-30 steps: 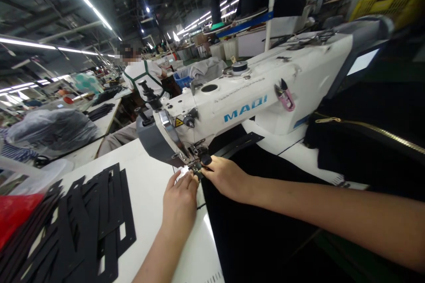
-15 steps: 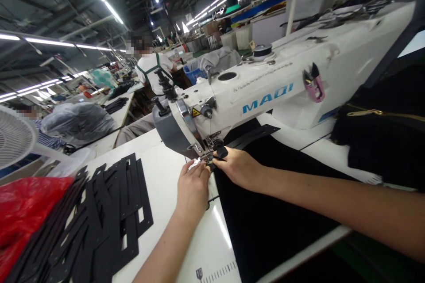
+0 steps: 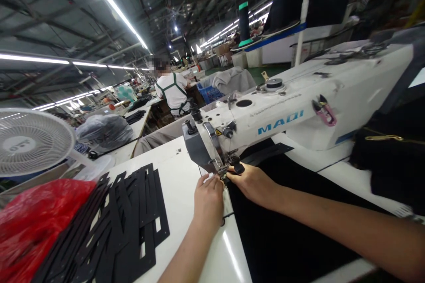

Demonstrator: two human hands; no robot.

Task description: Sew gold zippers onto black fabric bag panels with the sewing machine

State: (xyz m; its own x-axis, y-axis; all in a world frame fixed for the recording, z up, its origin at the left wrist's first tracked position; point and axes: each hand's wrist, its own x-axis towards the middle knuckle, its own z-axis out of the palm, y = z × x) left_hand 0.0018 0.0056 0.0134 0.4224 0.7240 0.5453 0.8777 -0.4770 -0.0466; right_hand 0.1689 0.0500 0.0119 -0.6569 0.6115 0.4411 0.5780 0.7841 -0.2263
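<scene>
With the needle as the clock's centre, the left hand (image 3: 209,199) lies flat just to its 7 o'clock side, fingers bent and close together; I cannot tell whether they pinch anything. The right hand (image 3: 254,181) is at 3 o'clock, narrow, thumb and finger drawn in beside the foot, their hold hidden. Black cloth (image 3: 282,230) runs under the right hand and forearm, spreading from 2 to 5 o'clock over the white desk (image 3: 181,188). The machine (image 3: 332,84) stands over it, its arm reaching towards 2 o'clock, with a black strip (image 3: 268,153) beneath.

A bare, glossy band of desk separates the left hand from the stacked strips (image 3: 133,221) at 8 o'clock; more bare surface opens at 10, up to the desk's far edge. At 4 o'clock a pale edge shows past the cloth. The machine closes off 1 to 2 o'clock, and a dark heap (image 3: 392,159) with a gold zip (image 3: 383,138) fills 3.

Farther out, a red bag (image 3: 40,225) sits at 8 to 9, a fan (image 3: 33,141) at 9 to 10, and a co-worker (image 3: 172,93) at 11, under tube lights and a dark roof.

Blue letters on the machine read "MAQI", near pink snips (image 3: 325,110); a yellow warning triangle (image 3: 218,132) marks its head. The fan's badge is too blurred to read.
</scene>
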